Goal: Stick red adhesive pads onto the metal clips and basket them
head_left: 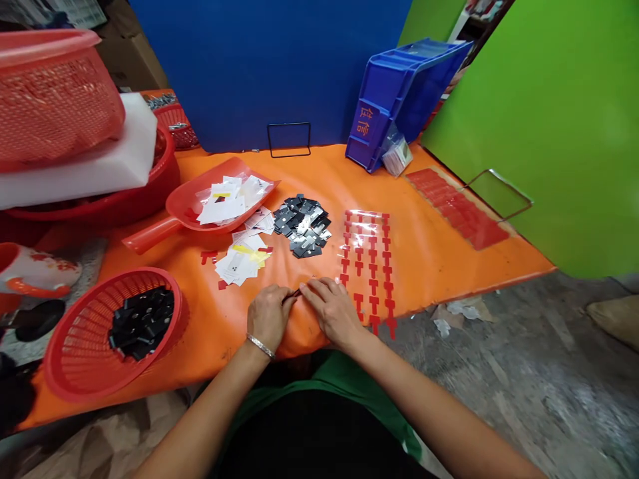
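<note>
My left hand (268, 316), with a bracelet at the wrist, pinches a small dark flat piece (296, 293) near the table's front edge. My right hand (333, 311) has its fingertips closed on the other end of that piece. Fingers cover most of it, so its exact kind does not show. Just beyond my hands lies a pile of small black and silver flat pieces (302, 225). Right beside my right hand, a clear sheet with rows of red T-shaped stickers (373, 256) lies flat. White printed cards (239, 263) lie left of the pile.
A red scoop (174, 206) holding more cards lies behind the loose ones. At left stand a red basket (64, 352) of black pieces and a mug (34, 269). A blue bin (374, 113) and red sticker sheets (454, 206) are at right on the orange table (424, 266).
</note>
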{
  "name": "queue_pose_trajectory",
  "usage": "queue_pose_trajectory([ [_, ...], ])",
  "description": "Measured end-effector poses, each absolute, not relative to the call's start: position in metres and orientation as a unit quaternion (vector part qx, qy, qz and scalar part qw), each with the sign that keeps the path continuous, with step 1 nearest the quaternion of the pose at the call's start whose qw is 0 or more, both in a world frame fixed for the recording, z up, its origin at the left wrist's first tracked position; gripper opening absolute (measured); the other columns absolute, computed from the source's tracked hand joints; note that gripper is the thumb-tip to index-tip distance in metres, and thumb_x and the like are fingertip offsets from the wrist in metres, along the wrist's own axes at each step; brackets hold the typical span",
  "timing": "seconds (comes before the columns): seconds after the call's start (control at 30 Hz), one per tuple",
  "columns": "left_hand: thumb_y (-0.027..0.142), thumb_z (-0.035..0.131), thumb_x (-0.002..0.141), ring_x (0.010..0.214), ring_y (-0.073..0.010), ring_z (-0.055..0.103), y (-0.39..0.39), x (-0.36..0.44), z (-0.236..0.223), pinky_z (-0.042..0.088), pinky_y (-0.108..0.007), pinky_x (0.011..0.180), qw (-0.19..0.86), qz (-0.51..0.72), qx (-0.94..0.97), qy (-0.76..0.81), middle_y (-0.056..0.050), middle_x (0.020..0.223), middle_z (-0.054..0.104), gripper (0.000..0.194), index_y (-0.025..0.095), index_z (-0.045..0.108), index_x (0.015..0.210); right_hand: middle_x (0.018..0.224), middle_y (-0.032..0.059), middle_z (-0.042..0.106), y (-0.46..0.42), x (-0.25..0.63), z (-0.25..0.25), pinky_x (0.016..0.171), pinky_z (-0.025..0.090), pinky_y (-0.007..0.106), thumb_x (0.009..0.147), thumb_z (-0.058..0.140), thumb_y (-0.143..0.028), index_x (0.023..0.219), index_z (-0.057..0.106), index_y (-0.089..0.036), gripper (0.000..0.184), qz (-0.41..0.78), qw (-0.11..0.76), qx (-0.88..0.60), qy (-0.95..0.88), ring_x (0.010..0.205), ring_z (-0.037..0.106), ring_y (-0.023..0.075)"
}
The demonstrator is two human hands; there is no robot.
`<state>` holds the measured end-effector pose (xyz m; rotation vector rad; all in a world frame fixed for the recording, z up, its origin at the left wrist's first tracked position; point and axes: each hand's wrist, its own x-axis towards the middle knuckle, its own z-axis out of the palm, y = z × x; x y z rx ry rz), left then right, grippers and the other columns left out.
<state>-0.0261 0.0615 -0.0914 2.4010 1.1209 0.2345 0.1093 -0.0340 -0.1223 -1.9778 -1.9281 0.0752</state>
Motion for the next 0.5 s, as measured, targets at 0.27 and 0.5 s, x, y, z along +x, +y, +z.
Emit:
queue_pose_trajectory([
  [0.27, 0.03, 0.054, 0.082, 0.082, -0.0208, 0.063, 0.067, -0.028, -0.09, 0.046, -0.031, 0.075, 0.349, 0.145, 0.824, 0.423, -0.007, 0.089, 0.069, 0.019, 0.018, 0.066, 0.09, 0.101, 0.0105, 0.062, -0.058, 0.139, -0.097, 0.082, 0.045, 0.034, 0.088, 0.045, -0.017, 0.106, 0.059, -0.017, 0.023, 0.058, 0.383, -0.737, -0.554, 0.094, 0.054, 0.0208],
  [0.5, 0.033, 0.061, 0.078, 0.069, -0.0154, 0.066, 0.042, 0.01, -0.086, 0.054, -0.03, 0.067, 0.738, 0.157, 0.544, 0.368, -0.005, 0.077, 0.068, 0.022, 0.016, 0.053, 0.088, 0.074, 0.0032, 0.057, -0.09, 0.183, -0.1, 0.064, 0.042, 0.028, 0.075, 0.053, -0.015, 0.072, 0.058, -0.018, 0.006, 0.15, 0.292, -0.824, -0.463, 0.067, 0.054, 0.0161],
])
